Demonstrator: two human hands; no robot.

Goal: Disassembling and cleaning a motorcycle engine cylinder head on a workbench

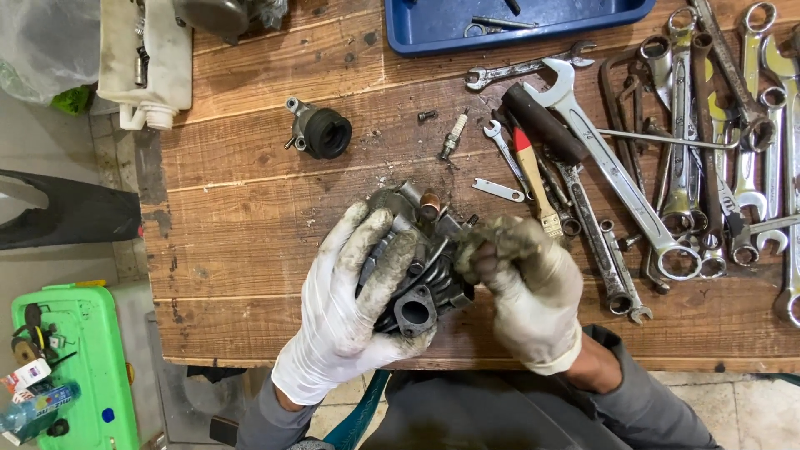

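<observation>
— Both gloved hands sit at the near edge of the bench, right? What have they got?

— Left hand (350, 304) is wrapped around a dark finned engine cylinder head (417, 279), fingers closed over the fins from the left. Right hand (529, 287) is closed on a grimy rag (492, 242), pressed against the casting's right side.

— So where is the part exactly?

— Held just above the wood, near the middle of the near edge, with a round port facing the camera.

— How would it handle?

— I'd judge it heavy for its size and completely stiff, being cast metal. It looks oily, and the gloves are smeared, so slippery. The fins give good purchase; thin fin edges could chip if knocked. Best hold is across the finned body, as the left hand has it, not by the small studs or the copper-coloured stub on top.

— What else is about?

— A spark plug (454, 136) and a black rubber intake boot (321, 132) lie further back. A brush with a red-tipped wooden handle (535, 175) lies just right of the hands, and a spread of wrenches (692, 167) fills the right side. A blue tray (517, 25) sits at the far edge.
</observation>
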